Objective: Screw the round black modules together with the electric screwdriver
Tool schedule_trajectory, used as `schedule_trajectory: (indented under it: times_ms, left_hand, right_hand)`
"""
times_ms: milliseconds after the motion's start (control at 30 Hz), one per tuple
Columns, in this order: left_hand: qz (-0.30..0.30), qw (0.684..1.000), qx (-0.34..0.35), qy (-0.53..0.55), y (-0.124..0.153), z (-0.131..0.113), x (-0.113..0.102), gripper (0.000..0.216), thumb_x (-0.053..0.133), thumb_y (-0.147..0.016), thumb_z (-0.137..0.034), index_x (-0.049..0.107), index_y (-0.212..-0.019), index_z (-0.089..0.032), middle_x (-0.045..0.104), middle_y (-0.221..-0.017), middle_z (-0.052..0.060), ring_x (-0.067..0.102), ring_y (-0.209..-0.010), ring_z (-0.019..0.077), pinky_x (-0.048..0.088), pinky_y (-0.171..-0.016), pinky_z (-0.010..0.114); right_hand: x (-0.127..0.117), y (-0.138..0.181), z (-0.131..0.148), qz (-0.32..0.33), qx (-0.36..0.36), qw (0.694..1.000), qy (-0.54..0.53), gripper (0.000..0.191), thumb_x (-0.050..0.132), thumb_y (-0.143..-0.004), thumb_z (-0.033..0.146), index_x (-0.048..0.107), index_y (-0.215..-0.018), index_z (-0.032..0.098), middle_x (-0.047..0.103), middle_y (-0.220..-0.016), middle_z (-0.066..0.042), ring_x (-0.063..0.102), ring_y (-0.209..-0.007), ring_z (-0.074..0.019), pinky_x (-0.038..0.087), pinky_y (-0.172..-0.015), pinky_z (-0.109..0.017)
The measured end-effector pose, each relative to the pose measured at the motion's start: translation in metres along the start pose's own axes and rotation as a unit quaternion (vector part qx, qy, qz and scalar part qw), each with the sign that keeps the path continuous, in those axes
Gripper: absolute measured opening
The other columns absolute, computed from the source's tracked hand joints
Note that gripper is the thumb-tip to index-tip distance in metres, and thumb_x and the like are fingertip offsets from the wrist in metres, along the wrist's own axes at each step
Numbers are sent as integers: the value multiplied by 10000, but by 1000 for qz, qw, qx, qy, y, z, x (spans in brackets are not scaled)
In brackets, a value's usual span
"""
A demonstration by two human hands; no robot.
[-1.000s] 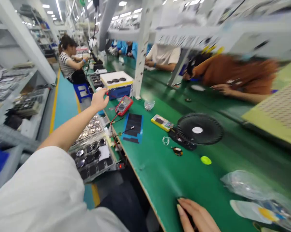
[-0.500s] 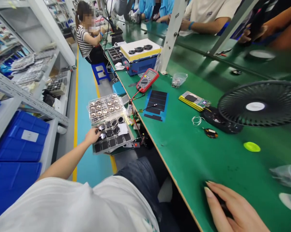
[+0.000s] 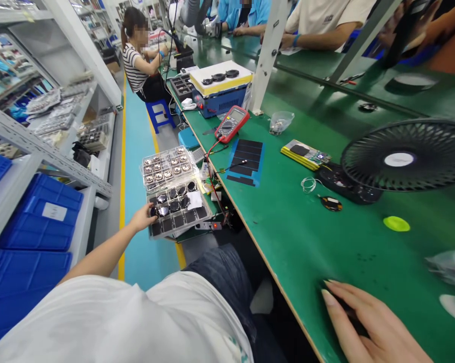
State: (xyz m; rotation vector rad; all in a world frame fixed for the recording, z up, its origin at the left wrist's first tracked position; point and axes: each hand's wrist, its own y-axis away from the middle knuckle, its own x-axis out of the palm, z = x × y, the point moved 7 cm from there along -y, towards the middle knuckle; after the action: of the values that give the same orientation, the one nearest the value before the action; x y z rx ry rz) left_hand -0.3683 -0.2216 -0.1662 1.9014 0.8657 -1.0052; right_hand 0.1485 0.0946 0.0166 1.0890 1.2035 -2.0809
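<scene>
My left hand [image 3: 141, 218] reaches to the left edge of a clear compartment tray [image 3: 167, 233]. Its fingers are closed on a small dark round disc [image 3: 153, 210] at that edge. Shiny dark discs [image 3: 174, 205] sit in the tray's upper compartments, with a scrap of white paper [image 3: 194, 200] over some of them. The front row of compartments shows only dark bottoms. Behind lies another clear tray of shiny metallic round parts [image 3: 168, 173]. My right hand [image 3: 371, 322] rests on the green tabletop [image 3: 288, 237] with its fingers stretched out, holding nothing visible.
On the table are a red multimeter [image 3: 233, 123], a black sheet on blue film [image 3: 246, 160], a yellow-edged circuit module [image 3: 305, 154], a black fan [image 3: 399, 159] and a lime-green disc [image 3: 396, 224]. Blue bins [image 3: 42, 222] line the left shelf. Co-workers sit beyond.
My left hand has shifted slightly, from over the discs to the tray's left edge, where a dark disc shows at its fingertips. My right hand stays in place; the view moved slightly.
</scene>
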Motion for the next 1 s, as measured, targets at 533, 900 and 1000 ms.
schedule_trajectory:
  times_ms: [533,900,1000]
  left_hand:
    - [-192,924,281,175,47,-156,-53,701,763,-850,-249,410,-1456,-238,645,-1372,145,676,-1250,267,586,-1074,459]
    - [41,525,824,209,267,-482,38,758,689,-827,-182,403,-1526,-240,726,-1296,133,721,-1211,296,606,-1004,490]
    - [75,487,845,208,284,-525,52,846,706,-816,-206,333,-1575,-240,744,-1253,123,744,-1148,298,613,-967,485]
  right_hand:
    - [-5,1,-2,-4,62,996,-62,295,590,-1047,457,770,-1111,231,802,-1076,-79,785,-945,-237,639,-926,-363]
    - [-7,25,15,-154,358,653,-649,512,757,-930,621,723,-1353,335,721,-1416,-88,752,-1185,-293,590,-1055,-531]
    - [-18,33,-3,-278,390,580,-659,461,824,-878,597,782,-1171,244,815,-1170,-104,786,-1067,-289,588,-1043,-516]
